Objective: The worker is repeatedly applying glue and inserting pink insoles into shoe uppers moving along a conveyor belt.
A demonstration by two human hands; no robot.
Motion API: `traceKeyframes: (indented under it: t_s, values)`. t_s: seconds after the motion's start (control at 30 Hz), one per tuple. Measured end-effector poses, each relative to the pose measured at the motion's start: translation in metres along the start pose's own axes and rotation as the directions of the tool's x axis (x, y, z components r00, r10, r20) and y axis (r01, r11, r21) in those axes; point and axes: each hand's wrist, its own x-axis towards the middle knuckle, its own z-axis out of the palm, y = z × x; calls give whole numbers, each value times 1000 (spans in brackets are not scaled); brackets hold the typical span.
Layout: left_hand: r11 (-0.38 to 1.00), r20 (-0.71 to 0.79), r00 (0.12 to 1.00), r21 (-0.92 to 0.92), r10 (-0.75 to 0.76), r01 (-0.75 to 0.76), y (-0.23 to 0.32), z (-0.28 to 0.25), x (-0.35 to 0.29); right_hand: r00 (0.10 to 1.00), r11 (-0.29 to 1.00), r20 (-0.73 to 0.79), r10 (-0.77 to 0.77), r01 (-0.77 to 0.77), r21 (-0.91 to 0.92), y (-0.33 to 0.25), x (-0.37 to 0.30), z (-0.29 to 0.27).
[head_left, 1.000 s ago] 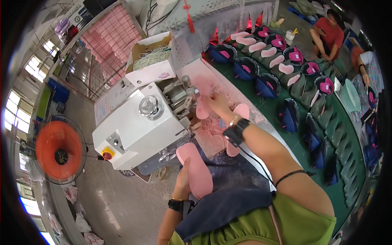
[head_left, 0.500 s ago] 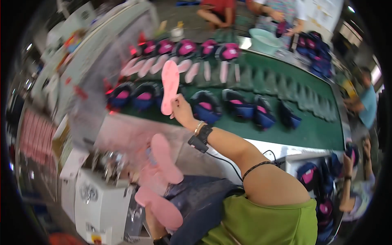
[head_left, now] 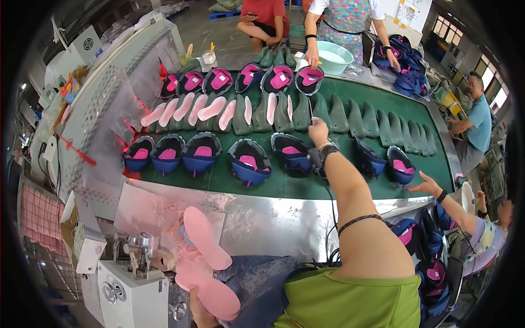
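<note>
My right hand (head_left: 318, 132) reaches across the green belt, fingers closed beside the dark green shoe lasts (head_left: 338, 115). A thin dark edge shows at its fingertips; I cannot make out what it is. My left hand (head_left: 200, 310), low in the view, grips a pink insole (head_left: 216, 297) from below, most of its fingers hidden. Above that, a second pink insole (head_left: 203, 235) lies over the pink-stained work surface. Pink insoles (head_left: 211, 109) rest on the lasts left of my right hand. Blue shoe uppers with magenta insides (head_left: 249, 162) stand in the near row.
More uppers (head_left: 220, 80) line the belt's far side, where a person in a flowered apron (head_left: 344, 27) touches one beside a green basin (head_left: 333, 58). At right, another person's open hand (head_left: 427, 186) is by an upper. A white machine (head_left: 131, 295) stands lower left.
My right hand has moved right and farther over the belt; the pink insole it held up no longer shows plainly. The belt's rows have shifted left. My left hand keeps its insole.
</note>
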Motion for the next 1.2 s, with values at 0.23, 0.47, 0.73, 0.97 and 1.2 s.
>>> traceKeyframes:
  t_s: [0.23,0.47,0.73,0.97,1.2]
  values:
    - [999,-23,999,-21,-29,28,0,18,-19,675,825,554,-487,147,546,-177,-218,22]
    - [928,13,959,249,283,-277,7,21,-34,30,681,681,-732,5,732,-252,-442,-77]
    - [971,-99,990,-206,101,-120,1,-18,-54,237,719,790,-566,-328,613,-300,-482,50]
    - [982,42,997,-182,60,-51,-6,-17,-58,332,745,771,-543,-233,625,-354,-489,88]
    - [998,33,999,-58,37,-35,2,-18,-65,289,734,678,-676,177,656,-351,-422,49]
